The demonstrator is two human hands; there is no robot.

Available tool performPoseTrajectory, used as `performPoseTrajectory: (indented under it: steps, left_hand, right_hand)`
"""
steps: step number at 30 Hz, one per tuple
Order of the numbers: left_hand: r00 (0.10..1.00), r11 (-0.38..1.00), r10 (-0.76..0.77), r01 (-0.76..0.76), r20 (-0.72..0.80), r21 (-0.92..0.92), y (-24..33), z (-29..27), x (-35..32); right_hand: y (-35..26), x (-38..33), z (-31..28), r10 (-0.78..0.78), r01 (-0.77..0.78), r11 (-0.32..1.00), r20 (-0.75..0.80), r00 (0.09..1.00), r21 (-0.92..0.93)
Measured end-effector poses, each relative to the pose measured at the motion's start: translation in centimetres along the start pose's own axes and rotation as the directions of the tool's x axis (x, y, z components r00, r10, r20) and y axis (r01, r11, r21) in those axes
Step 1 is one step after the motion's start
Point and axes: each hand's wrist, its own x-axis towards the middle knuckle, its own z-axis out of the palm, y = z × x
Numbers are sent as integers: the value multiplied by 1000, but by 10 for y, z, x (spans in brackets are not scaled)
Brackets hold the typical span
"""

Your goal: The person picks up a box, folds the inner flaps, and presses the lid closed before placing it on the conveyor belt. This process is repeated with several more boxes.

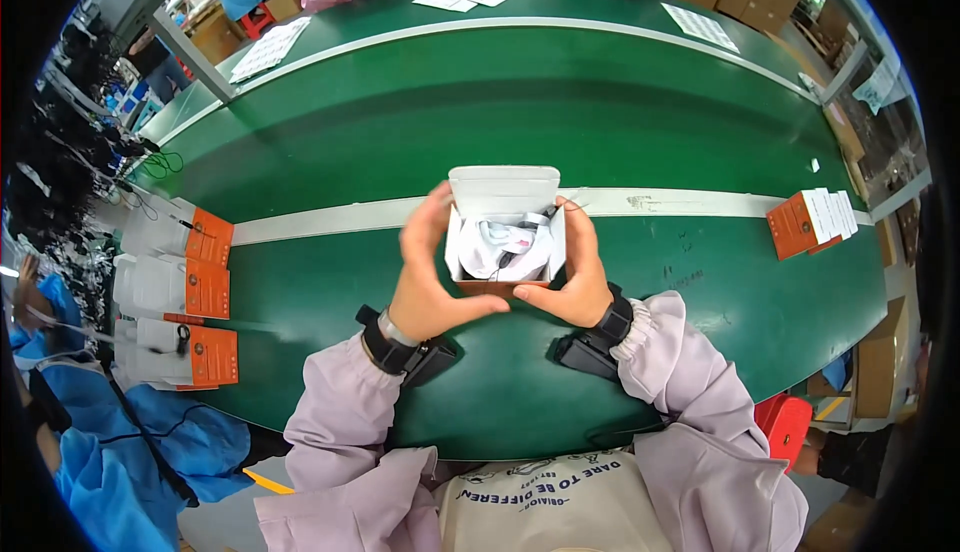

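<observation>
Going left to right: three orange-and-white boxes (180, 292) are stacked in a column at the left edge of the green tabletop (700, 282), lying open or flat, well apart from the hands; whether they hold anything cannot be told, though a dark cord shows on the lowest one; the left hand (425, 272) is wrapped around the left wall of a small open box (505, 237), fingers curled up its side, thumb at the near edge; the box is held between both hands just above the tabletop, directly ahead of the body, lid flap tipped up and away at the far side; inside it a white pouch or bag with a dark cable is seen, filling most of the cavity; the right hand (575, 267) is closed on the right wall, thumb pressed along the near bottom edge; both hands are equally near, grip is shared; dark wrist straps are worn on both forearms; farther right a small stack of orange-and-white cartons (812, 222) lies near the tabletop's edge, well apart.
</observation>
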Motion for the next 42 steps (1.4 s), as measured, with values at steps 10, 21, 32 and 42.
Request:
performPoseTrajectory:
  steps: [10, 21, 32, 42]
  left_hand:
    - [990, 992, -126, 127, -67, 12, 2, 6, -22]
    - [873, 960, -279, 265, -400, -92, 14, 25, -15]
    - [974, 983, -41, 79, -221, 165, -1, 23, -17]
    - [914, 854, -250, 53, -318, -518, -3, 30, -15]
  right_hand:
    - [9, -9, -7, -152, 161, 956, 58, 987, -245]
    - [-39, 29, -4, 154, 10, 850, 267, 951, -527]
    - [-21, 19, -2, -77, 203, 889, 304, 950, -410]
    - [-5, 11, 22, -36, 37, 984, -10, 999, 176]
